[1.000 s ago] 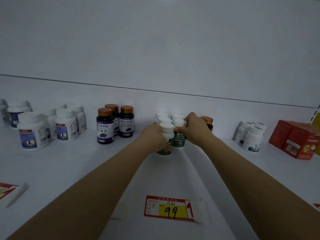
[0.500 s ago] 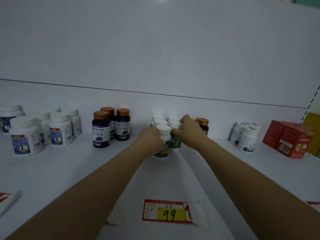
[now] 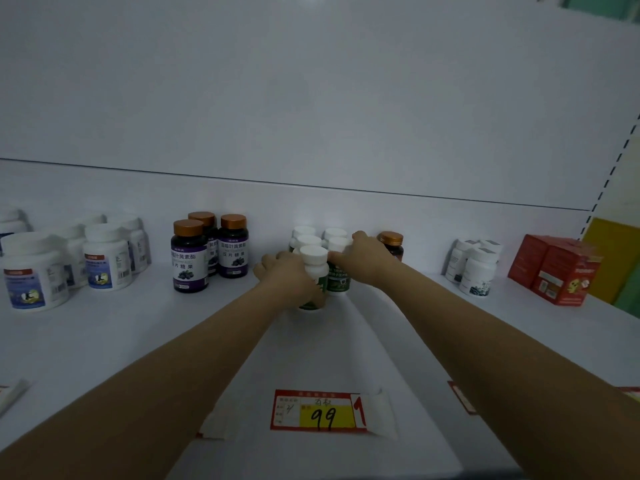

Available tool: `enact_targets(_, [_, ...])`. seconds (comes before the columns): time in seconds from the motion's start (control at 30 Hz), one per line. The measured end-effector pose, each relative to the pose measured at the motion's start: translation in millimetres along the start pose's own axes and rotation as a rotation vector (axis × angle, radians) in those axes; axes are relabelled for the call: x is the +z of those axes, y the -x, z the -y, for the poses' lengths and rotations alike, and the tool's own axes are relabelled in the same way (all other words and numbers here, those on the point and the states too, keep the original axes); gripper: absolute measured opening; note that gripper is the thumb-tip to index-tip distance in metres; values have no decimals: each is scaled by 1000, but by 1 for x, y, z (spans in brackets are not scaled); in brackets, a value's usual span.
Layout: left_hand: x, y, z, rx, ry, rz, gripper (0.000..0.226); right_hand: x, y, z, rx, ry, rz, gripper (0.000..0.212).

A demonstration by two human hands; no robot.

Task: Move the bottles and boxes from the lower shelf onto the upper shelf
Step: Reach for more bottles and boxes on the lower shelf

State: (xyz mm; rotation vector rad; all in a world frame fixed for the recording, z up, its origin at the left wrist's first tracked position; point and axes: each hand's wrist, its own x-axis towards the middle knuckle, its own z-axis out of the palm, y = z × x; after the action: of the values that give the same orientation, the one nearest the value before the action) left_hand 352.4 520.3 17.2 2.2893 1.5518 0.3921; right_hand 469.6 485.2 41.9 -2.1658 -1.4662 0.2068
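Several white-capped green-label bottles stand in a cluster at the middle of the white shelf (image 3: 104, 341). My left hand (image 3: 289, 278) is wrapped around the front one, a white-capped bottle (image 3: 314, 263) with a green label. My right hand (image 3: 363, 259) rests against the green-label bottle (image 3: 337, 284) next to it, fingers over its cap. Behind my right hand stands a brown-capped dark bottle (image 3: 393, 245).
Three purple-label bottles with copper caps (image 3: 189, 258) stand left of the cluster, large white jars (image 3: 33, 271) further left. White bottles (image 3: 478, 268) and red boxes (image 3: 557, 268) are at the right. A red and yellow price tag (image 3: 320, 412) reading 99 sits on the shelf's front edge.
Both hands stay on the same two bottles; the view has shifted slightly, so everything sits a little further left and lower in the frame.
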Motion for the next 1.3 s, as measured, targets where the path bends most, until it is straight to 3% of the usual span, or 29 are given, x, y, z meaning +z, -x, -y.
enact_targets(0.1, [-13, 12, 4, -24, -13, 25, 78, -10, 12, 3, 30, 50, 15, 55])
enact_targets(0.37, [-40, 63, 25, 87, -168, 68, 41, -32, 72, 10, 36, 229, 118, 41])
enact_targets(0.5, [-40, 88, 33, 122, -118, 70, 46, -33, 102, 10, -14, 358, 153, 34])
enact_targets(0.8, [-37, 168, 24, 140, -12, -58, 51, -40, 175, -3, -133, 484, 132, 52])
enact_targets(1.1, [-14, 280, 1, 122, 9, -286, 17, -63, 270, -31, -320, 359, 19, 40])
enact_targets(1.2, [10, 325, 0, 102, 144, -341, 20, -53, 307, -45, -428, 228, -26, 28])
enact_targets(1.3, [40, 362, 8, 26, 228, -277, 24, -35, 341, -60, -512, 128, 24, 22])
